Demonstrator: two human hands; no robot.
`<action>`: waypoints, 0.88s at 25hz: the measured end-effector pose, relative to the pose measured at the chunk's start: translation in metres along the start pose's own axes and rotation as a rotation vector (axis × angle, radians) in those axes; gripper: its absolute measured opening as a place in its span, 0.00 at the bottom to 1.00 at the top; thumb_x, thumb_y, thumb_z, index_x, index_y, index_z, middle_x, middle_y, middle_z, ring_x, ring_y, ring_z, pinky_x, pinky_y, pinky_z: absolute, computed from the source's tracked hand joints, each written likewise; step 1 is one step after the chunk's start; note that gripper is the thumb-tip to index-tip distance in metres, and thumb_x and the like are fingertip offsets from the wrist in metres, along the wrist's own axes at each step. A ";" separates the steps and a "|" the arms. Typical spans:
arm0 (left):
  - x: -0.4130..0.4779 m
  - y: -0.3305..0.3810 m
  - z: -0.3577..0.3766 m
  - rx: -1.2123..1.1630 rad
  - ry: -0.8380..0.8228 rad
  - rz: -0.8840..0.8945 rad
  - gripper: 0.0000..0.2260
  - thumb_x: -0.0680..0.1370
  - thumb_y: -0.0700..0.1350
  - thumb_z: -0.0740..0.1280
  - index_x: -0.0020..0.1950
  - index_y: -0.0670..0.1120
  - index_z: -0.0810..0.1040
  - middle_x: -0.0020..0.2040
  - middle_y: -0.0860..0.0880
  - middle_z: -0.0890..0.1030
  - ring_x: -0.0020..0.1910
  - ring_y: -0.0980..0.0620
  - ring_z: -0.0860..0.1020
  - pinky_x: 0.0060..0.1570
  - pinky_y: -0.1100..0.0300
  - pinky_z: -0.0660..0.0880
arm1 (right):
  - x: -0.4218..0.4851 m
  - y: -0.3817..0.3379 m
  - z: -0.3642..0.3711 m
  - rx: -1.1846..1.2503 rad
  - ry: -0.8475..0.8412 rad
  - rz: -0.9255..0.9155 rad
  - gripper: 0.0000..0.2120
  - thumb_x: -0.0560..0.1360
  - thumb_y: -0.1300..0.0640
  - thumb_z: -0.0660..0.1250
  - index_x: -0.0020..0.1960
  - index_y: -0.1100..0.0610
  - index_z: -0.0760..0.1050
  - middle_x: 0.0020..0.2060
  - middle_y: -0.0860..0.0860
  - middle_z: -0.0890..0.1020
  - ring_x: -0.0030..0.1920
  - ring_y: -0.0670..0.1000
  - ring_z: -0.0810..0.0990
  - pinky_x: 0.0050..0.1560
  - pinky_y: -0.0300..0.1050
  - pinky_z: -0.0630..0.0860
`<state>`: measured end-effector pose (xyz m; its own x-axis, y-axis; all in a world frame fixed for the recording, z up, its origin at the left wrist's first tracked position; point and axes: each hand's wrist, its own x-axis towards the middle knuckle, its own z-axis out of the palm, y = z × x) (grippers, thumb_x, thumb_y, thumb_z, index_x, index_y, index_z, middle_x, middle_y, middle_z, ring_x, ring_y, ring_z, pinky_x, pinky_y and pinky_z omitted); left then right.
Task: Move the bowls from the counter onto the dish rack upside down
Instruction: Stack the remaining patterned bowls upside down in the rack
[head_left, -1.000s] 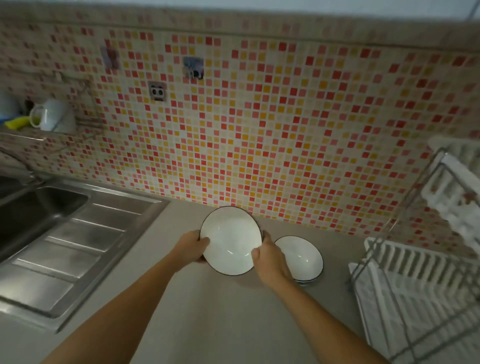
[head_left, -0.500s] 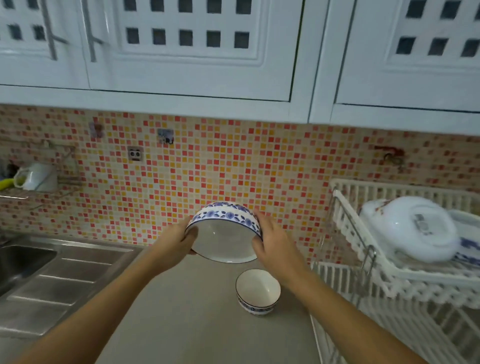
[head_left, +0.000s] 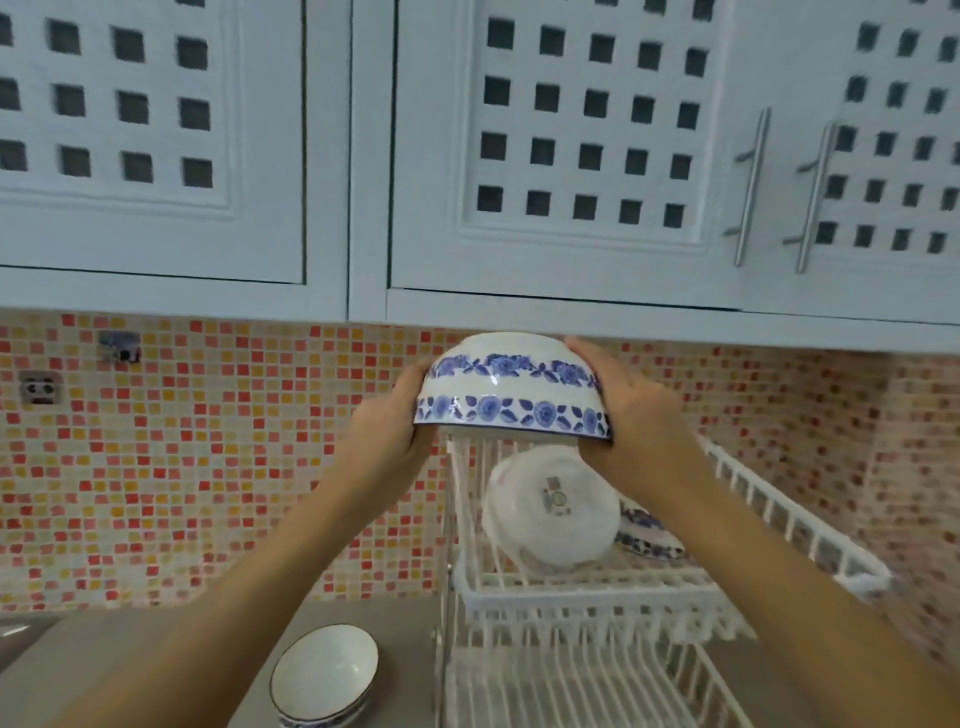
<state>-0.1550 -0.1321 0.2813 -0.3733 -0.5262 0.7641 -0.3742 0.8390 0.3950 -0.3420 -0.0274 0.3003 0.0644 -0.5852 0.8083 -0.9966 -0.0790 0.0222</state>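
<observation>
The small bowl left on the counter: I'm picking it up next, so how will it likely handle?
The small bowl looks like glazed ceramic, so probably rigid, breakable and somewhat slick. It sits upright on a narrow foot, so a push at the rim might tip it. It looks small enough for one hand.

Four bowls (head_left: 511, 384), two hands (head_left: 387, 431), one rack (head_left: 597, 597)

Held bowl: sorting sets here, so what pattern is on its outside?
White bowl with two blue floral bands, seen in head view.

head view: single, worn at head height | faces forward, tilted slightly up toward white lattice cabinet doors (head_left: 587, 130) | near white wire dish rack (head_left: 597, 587) | grey surface (head_left: 405, 670) at bottom edge
</observation>
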 end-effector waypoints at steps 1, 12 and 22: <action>0.006 0.012 0.015 0.000 -0.009 0.041 0.17 0.80 0.43 0.58 0.69 0.41 0.68 0.43 0.48 0.79 0.35 0.52 0.76 0.27 0.72 0.63 | -0.006 0.019 -0.009 -0.016 -0.007 -0.013 0.34 0.62 0.62 0.73 0.67 0.65 0.69 0.50 0.62 0.83 0.42 0.62 0.84 0.39 0.46 0.79; 0.070 0.114 0.133 -0.476 -0.745 -0.100 0.40 0.68 0.62 0.66 0.75 0.61 0.49 0.77 0.50 0.58 0.67 0.52 0.67 0.65 0.54 0.69 | -0.065 0.205 -0.038 -0.185 0.132 -0.239 0.24 0.76 0.50 0.58 0.67 0.62 0.62 0.59 0.64 0.79 0.28 0.58 0.81 0.22 0.44 0.78; 0.096 0.118 0.202 0.008 -0.784 -0.154 0.36 0.73 0.59 0.67 0.76 0.51 0.56 0.70 0.49 0.69 0.60 0.52 0.72 0.57 0.60 0.70 | -0.068 0.264 0.007 0.223 -0.488 0.071 0.53 0.66 0.44 0.74 0.77 0.49 0.42 0.77 0.45 0.48 0.73 0.48 0.57 0.71 0.50 0.61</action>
<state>-0.4064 -0.1119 0.2978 -0.8042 -0.5823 0.1190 -0.4747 0.7498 0.4608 -0.6089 -0.0141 0.2476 0.0660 -0.8980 0.4350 -0.9679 -0.1635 -0.1907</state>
